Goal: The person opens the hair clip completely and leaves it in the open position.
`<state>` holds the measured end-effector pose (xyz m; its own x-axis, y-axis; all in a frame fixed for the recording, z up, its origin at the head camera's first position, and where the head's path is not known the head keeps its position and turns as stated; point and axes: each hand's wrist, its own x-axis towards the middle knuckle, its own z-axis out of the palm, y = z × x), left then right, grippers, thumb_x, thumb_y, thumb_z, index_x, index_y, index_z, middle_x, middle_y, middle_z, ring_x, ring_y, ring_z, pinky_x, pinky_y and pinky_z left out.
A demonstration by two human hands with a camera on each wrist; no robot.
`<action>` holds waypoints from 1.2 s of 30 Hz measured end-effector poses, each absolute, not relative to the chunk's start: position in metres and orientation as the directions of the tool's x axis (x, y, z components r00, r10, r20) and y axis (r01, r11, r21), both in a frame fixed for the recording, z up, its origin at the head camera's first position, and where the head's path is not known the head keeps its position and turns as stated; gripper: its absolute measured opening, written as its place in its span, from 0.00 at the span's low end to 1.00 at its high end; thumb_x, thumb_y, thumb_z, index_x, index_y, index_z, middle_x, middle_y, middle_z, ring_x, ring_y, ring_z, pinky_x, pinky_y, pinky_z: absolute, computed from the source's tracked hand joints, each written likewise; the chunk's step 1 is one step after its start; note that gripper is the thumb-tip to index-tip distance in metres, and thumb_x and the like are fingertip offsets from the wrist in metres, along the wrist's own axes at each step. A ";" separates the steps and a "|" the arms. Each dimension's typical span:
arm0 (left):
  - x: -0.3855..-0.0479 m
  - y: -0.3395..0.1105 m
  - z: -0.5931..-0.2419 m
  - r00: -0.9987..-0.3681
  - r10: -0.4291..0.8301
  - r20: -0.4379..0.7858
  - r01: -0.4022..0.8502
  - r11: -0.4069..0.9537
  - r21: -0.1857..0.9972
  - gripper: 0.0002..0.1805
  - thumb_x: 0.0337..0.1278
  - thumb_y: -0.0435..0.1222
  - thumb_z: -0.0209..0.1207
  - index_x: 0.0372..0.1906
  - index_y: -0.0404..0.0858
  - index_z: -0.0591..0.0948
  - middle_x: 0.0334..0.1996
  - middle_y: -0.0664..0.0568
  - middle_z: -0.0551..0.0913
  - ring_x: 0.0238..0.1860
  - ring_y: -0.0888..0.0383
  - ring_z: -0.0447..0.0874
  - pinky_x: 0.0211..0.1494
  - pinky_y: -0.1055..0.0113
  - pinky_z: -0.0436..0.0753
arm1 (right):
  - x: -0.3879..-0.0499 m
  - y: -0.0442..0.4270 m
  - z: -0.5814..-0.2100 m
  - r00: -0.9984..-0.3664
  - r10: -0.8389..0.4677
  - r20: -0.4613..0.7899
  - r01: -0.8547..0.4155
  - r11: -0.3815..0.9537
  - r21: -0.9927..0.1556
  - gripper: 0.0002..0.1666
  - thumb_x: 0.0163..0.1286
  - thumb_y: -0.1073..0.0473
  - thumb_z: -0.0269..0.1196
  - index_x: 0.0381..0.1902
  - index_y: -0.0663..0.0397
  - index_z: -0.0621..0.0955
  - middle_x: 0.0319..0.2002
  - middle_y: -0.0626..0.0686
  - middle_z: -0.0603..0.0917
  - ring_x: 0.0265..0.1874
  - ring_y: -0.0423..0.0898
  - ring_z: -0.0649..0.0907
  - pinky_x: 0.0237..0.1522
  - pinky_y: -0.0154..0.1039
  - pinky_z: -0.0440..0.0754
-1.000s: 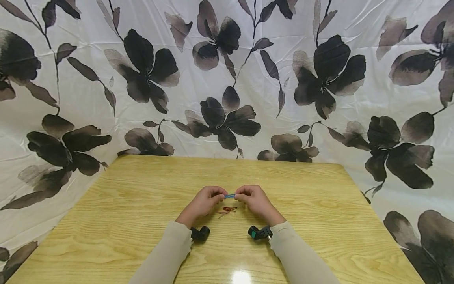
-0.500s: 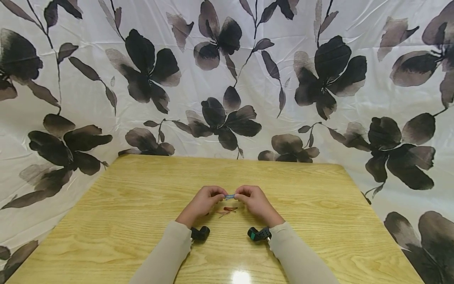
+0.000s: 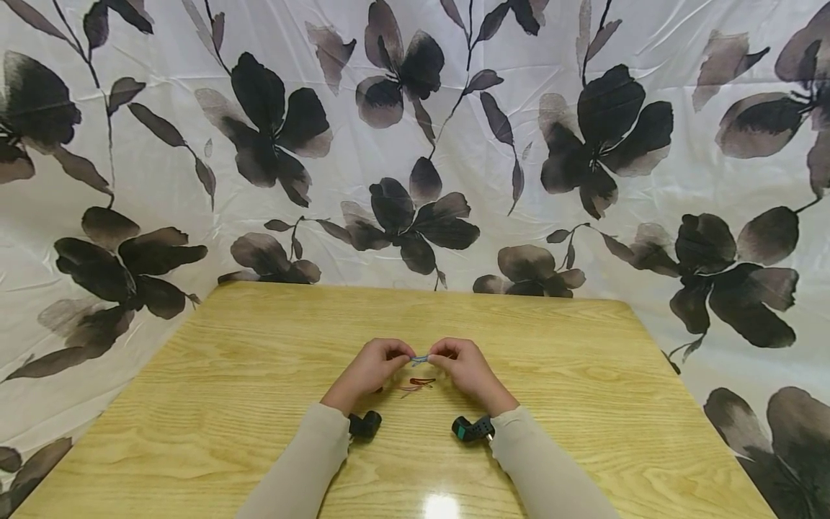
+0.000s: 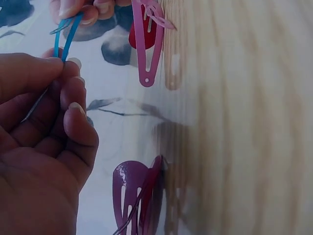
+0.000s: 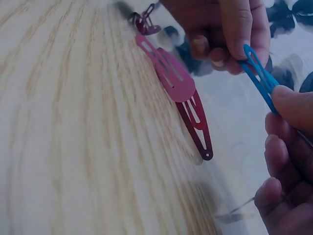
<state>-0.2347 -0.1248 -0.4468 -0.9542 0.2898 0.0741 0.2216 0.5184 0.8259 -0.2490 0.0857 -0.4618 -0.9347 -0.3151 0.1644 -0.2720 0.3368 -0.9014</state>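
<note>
A blue snap hair clip (image 3: 419,359) is held above the table between both hands. My left hand (image 3: 375,366) pinches one end with thumb and fingers; my right hand (image 3: 462,366) pinches the other. In the right wrist view the blue clip (image 5: 259,78) stands popped apart, its pointed piece raised from the other arm. Below the hands lie a pink hair clip (image 4: 147,54) and a red hair clip (image 5: 195,115), overlapping. Nearer the left hand sits a purple hair clip (image 4: 128,191) against a dark red one (image 4: 154,191). Fingertips partly cover the blue clip's ends.
The wooden table (image 3: 558,375) stretches around the hands. Behind and beside it hangs a white cloth (image 3: 493,238) with dark flowers. Black wrist cameras sit at the left wrist (image 3: 365,425) and the right wrist (image 3: 472,428).
The blue hair clip looked like one flat strip; a thin part now stands off below it. Both hands stay nearly in place, and the head view has shifted slightly.
</note>
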 end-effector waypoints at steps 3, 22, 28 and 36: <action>-0.235 -0.125 -0.447 -0.953 0.291 0.085 0.237 0.541 0.807 0.07 0.66 0.35 0.57 0.40 0.45 0.84 0.40 0.54 0.84 0.36 0.59 0.77 0.38 0.65 0.77 | -0.251 0.085 -0.464 -0.933 -0.316 0.170 -0.284 0.361 -0.888 0.03 0.66 0.59 0.65 0.33 0.51 0.85 0.31 0.48 0.83 0.27 0.42 0.75 0.30 0.36 0.73; -0.232 -0.132 -0.444 -0.950 0.306 0.067 0.256 0.634 0.730 0.06 0.66 0.34 0.56 0.36 0.43 0.83 0.32 0.52 0.78 0.24 0.56 0.73 0.24 0.64 0.76 | -0.250 0.075 -0.459 -0.902 -0.387 0.189 -0.363 0.447 -0.818 0.02 0.66 0.58 0.65 0.33 0.47 0.85 0.32 0.47 0.84 0.30 0.42 0.78 0.36 0.39 0.76; -0.230 -0.132 -0.442 -0.946 0.320 0.053 0.271 0.689 0.673 0.06 0.66 0.33 0.56 0.37 0.43 0.83 0.31 0.52 0.77 0.21 0.57 0.73 0.24 0.65 0.76 | -0.253 0.073 -0.461 -0.892 -0.418 0.172 -0.377 0.478 -0.793 0.03 0.65 0.57 0.66 0.32 0.48 0.85 0.31 0.46 0.85 0.31 0.40 0.79 0.38 0.38 0.78; -0.230 -0.134 -0.440 -0.932 0.362 0.029 0.298 0.717 0.630 0.08 0.66 0.31 0.55 0.36 0.42 0.84 0.28 0.52 0.79 0.17 0.59 0.73 0.24 0.66 0.76 | -0.256 0.070 -0.464 -0.885 -0.442 0.147 -0.387 0.523 -0.759 0.02 0.65 0.57 0.66 0.32 0.46 0.85 0.29 0.42 0.84 0.31 0.38 0.80 0.39 0.38 0.78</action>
